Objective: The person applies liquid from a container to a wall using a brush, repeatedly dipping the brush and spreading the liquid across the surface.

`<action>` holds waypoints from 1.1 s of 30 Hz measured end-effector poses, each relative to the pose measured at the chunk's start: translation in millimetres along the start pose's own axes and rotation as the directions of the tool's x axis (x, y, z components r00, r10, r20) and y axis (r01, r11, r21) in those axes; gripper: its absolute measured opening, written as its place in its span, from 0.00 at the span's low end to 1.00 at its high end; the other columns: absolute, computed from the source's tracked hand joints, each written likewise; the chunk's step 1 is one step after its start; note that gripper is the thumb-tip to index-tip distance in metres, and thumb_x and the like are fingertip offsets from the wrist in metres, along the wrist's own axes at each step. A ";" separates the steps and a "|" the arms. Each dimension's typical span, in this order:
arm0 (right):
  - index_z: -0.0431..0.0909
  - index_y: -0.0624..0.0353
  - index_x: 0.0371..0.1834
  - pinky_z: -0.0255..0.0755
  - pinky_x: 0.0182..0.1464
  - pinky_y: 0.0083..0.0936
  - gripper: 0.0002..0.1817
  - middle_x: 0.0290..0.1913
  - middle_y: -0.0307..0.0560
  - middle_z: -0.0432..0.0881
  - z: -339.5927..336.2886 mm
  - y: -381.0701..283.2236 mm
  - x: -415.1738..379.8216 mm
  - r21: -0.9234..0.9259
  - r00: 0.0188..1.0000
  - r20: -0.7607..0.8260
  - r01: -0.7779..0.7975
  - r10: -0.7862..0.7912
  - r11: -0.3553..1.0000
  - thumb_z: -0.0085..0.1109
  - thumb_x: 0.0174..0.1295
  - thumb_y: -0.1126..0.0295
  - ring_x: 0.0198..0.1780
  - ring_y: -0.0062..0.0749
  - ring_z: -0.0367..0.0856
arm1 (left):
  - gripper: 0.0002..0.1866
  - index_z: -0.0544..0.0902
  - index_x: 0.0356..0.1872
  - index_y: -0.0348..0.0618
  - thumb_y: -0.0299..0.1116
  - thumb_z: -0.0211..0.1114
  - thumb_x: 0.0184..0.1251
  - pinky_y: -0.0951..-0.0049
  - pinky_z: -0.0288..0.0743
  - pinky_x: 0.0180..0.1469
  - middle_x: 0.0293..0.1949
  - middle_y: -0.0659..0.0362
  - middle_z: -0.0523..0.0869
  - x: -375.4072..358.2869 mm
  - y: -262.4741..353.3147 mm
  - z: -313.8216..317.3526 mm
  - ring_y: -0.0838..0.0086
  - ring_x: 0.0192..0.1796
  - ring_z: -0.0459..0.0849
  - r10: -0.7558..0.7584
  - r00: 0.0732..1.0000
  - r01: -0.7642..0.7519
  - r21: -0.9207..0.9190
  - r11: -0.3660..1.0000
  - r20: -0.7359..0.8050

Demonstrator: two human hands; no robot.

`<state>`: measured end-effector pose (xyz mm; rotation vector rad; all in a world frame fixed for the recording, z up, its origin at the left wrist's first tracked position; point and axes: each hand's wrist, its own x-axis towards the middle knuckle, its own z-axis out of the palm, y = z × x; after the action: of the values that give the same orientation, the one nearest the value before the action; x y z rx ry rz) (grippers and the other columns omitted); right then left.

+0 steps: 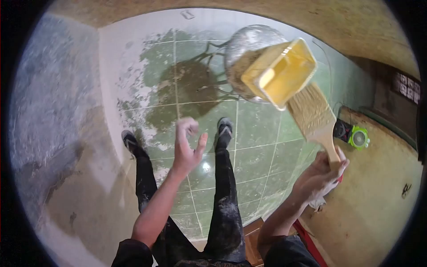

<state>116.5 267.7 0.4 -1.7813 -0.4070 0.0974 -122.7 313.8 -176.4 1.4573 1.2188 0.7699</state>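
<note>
My right hand (316, 178) is closed around the wooden handle of a wide paintbrush (311, 111). Its bristles are coated in pale beige paint and their tip touches or overlaps the near corner of a yellow plastic container (251, 73). A little yellowish liquid seems to lie inside the container. Behind it is a round, silvery stool (255, 34) with thin metal legs. My left hand (189, 149), dusted with white, hovers over the floor between my feet. Its fingers are curled, the thumb stands apart, and nothing is in it.
Green floor tiles (255, 162) are smeared with white and dark wet patches. At left rises a patchy grey-blue wall (58, 89). A small bright green fan (358, 137) stands at right beside a black box-like object (341, 129). A barred window (408, 87) is farther right.
</note>
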 end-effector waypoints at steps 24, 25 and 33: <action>0.82 0.60 0.34 0.74 0.31 0.34 0.11 0.26 0.52 0.82 102.8 78.8 93.6 -0.518 0.782 0.616 0.490 -0.091 0.701 0.66 0.67 0.63 0.26 0.41 0.83 | 0.66 0.57 0.78 0.37 0.76 0.71 0.46 0.40 0.49 0.74 0.71 0.47 0.63 100.9 72.7 132.5 0.50 0.76 0.58 0.332 0.943 -0.305 0.490 0.817 0.032; 0.82 0.60 0.34 0.74 0.31 0.34 0.10 0.26 0.52 0.82 101.8 78.2 93.9 -0.507 0.781 0.618 0.488 -0.095 0.711 0.67 0.66 0.64 0.27 0.42 0.84 | 0.65 0.59 0.77 0.38 0.76 0.71 0.47 0.40 0.49 0.74 0.71 0.47 0.64 101.2 72.6 132.2 0.51 0.76 0.58 0.345 0.938 -0.317 0.498 0.807 0.037; 0.85 0.63 0.39 0.74 0.32 0.27 0.09 0.29 0.50 0.84 75.7 60.1 94.4 -0.381 0.848 0.517 0.348 -0.116 0.857 0.66 0.69 0.67 0.26 0.28 0.81 | 0.64 0.60 0.77 0.41 0.76 0.72 0.46 0.40 0.49 0.74 0.72 0.49 0.64 103.7 67.4 134.8 0.52 0.77 0.58 0.367 0.930 -0.327 0.470 0.820 0.006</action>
<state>196.8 356.7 -61.9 -2.1555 -1.0894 0.2880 48.9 375.1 -160.5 2.1069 1.2726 0.8216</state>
